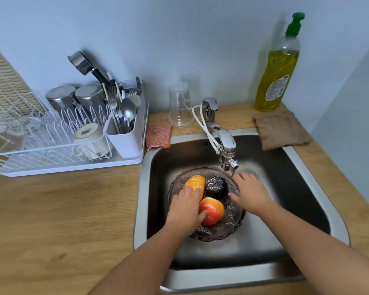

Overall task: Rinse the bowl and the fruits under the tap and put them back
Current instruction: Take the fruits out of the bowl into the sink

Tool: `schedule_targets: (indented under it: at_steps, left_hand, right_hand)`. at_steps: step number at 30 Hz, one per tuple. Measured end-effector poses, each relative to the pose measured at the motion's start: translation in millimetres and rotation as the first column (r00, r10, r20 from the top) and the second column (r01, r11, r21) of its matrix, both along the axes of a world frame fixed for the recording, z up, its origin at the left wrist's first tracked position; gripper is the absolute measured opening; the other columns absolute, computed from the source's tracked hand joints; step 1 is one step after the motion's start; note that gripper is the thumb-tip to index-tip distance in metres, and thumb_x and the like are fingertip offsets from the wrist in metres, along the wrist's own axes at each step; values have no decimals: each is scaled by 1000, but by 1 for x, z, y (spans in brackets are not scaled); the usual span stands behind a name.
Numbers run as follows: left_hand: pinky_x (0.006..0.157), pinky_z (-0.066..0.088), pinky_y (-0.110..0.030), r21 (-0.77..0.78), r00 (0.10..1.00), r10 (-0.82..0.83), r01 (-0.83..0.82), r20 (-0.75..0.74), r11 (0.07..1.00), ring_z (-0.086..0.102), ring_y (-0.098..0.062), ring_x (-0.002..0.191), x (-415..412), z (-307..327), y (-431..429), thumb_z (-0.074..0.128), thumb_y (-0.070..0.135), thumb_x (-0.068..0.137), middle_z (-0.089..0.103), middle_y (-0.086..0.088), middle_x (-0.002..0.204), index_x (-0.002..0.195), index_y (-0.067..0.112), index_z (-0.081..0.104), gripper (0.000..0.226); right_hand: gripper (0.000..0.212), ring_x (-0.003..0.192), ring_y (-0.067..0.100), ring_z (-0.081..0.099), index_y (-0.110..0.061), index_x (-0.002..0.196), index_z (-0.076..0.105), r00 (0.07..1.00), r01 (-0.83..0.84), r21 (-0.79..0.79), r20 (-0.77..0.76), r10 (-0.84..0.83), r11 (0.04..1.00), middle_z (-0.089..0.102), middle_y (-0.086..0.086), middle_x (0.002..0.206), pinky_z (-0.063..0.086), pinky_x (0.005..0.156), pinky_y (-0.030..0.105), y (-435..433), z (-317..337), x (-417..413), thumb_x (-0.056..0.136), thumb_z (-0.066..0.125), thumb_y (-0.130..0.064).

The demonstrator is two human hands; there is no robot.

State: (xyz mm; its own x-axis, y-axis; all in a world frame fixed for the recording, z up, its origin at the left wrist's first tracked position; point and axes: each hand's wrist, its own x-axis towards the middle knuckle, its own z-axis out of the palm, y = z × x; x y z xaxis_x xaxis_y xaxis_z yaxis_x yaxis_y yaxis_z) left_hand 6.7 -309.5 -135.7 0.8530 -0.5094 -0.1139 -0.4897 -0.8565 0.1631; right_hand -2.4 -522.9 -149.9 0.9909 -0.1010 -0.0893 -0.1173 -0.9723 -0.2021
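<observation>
A clear glass bowl [226,228] sits inside the steel sink [307,188], just below the tap [224,141]. Three fruits lie in it: an orange-yellow one [195,181] at the back left, a dark one speckled with white [217,186] at the back right, and a red-orange one [213,209] in front. My left hand [184,209] lies over the bowl's left side, fingers touching the yellow fruit and thumb against the red one. My right hand [250,192] rests with spread fingers on the bowl's right rim under the spout.
A white dish rack [68,133] with cups and cutlery stands on the wooden counter at left. Behind the sink are an orange sponge [158,135], a clear plastic cup [180,105], a dish-soap bottle [278,67] and a brown cloth [281,129].
</observation>
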Motion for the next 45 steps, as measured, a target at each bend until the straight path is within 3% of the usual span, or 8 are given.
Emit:
schedule_targets:
  at_steps: [7,16,24,27,30,34,40,45]
  left_hand:
    - [108,31,-41,25,992,-47,50,-121,998,38,-25,130,-5,-19,-17,69,48,79,41,-3,141,144,20,31,81]
    - [107,32,-39,-48,985,-8,0,-170,999,39,-25,128,-5,-17,-14,74,41,75,45,-3,136,142,26,34,80]
    - [103,35,-38,-96,997,-53,47,-56,994,41,-24,124,16,17,-23,68,49,75,44,-2,133,140,29,34,76]
    - [101,39,-36,-113,998,-62,60,-22,992,44,-22,118,34,30,-44,67,50,76,46,-2,129,135,26,40,70]
    - [100,41,-36,-145,998,-35,28,-49,989,47,-24,117,54,32,-70,68,49,75,47,-4,128,135,23,43,70]
    - [103,40,-38,-148,994,-47,31,-103,989,45,-30,124,78,17,-109,66,53,74,40,-6,139,143,32,28,82]
    - [93,46,-41,-103,983,-134,121,-127,987,53,-33,115,94,4,-159,69,37,78,41,-6,135,143,26,34,75]
    - [94,47,-42,-93,970,-162,147,-181,985,51,-30,120,99,-13,-186,73,32,79,40,-4,139,145,29,30,79]
  right_hand:
    - [83,129,24,39,-31,146,25,985,-138,-20,-107,136,990,36,-6,149,35,106,39,18,-9,24,76,68,-42]
    - [74,118,24,47,-27,134,38,998,-33,64,-44,36,997,55,1,128,38,97,37,20,-7,18,71,75,-38]
    - [72,121,19,45,-31,132,41,987,131,226,57,-148,965,53,-5,131,38,103,37,-10,35,-4,70,77,-32]
    - [72,115,19,47,-32,133,38,965,239,177,68,-254,955,54,-4,129,40,100,35,-28,44,-17,72,76,-35]
    - [73,118,21,47,-30,133,37,927,358,244,20,-374,901,50,-1,133,44,99,37,-39,37,-30,72,77,-32]
    - [73,119,22,50,-28,135,36,896,439,282,-71,-438,853,45,1,137,47,95,37,-46,18,-36,73,76,-27]
    - [71,115,25,56,-28,137,31,853,521,231,-134,-504,822,39,2,140,51,86,37,-50,0,-33,79,72,-27]
    - [66,106,29,61,-28,137,29,871,489,161,-137,-471,857,36,2,143,54,81,40,-55,-6,-27,82,66,-28]
